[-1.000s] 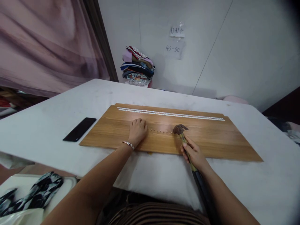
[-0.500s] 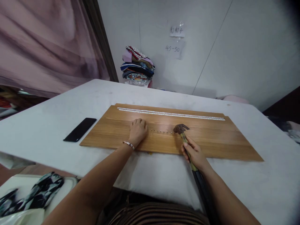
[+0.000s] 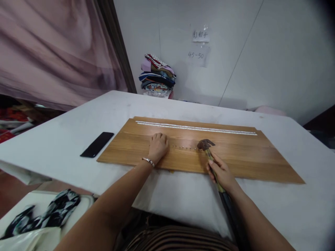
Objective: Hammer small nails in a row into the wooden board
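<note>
A broad white table (image 3: 62, 139) carries everything; its white covering (image 3: 22, 171) hangs loose at the near left corner; a few faint smudges (image 3: 261, 117) mark the far part. A long brown wood-grain board (image 3: 248, 157) lies flat across the middle; a black phone (image 3: 97, 144) lies flat and slanted, just beside the board's left end, not touching it.

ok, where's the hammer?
Head view, right of centre: hammer in the right hand, head over the wooden board at the right end of the nail row.
</note>
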Motion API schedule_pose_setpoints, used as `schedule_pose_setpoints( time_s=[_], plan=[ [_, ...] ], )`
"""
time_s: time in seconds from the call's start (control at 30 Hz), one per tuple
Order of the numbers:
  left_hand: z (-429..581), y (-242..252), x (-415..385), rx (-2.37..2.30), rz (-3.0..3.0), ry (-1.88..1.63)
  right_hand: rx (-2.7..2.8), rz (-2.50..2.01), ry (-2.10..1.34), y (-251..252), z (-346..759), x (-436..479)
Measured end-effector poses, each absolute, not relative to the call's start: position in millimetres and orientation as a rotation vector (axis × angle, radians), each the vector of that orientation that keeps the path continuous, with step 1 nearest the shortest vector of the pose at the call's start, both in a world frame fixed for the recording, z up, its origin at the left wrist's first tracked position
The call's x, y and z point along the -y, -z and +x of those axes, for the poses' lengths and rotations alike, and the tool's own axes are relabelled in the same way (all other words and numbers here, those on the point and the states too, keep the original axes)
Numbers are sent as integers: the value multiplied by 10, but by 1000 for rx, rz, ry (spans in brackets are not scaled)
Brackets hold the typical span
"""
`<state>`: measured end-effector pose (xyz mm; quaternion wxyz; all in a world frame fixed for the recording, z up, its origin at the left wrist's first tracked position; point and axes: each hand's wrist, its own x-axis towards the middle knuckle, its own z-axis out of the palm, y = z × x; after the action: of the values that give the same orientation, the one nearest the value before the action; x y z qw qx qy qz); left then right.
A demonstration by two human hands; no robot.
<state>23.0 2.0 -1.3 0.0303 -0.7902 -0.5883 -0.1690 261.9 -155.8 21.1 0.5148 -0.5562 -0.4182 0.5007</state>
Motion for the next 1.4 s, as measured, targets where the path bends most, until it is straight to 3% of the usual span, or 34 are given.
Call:
schedule_pose_setpoints(
  time_s=[1.4],
  plan=[
    [218,22,-26,1816,-2435,532,1031,-1368,-1219,-182,2618,1550]
  ],
)
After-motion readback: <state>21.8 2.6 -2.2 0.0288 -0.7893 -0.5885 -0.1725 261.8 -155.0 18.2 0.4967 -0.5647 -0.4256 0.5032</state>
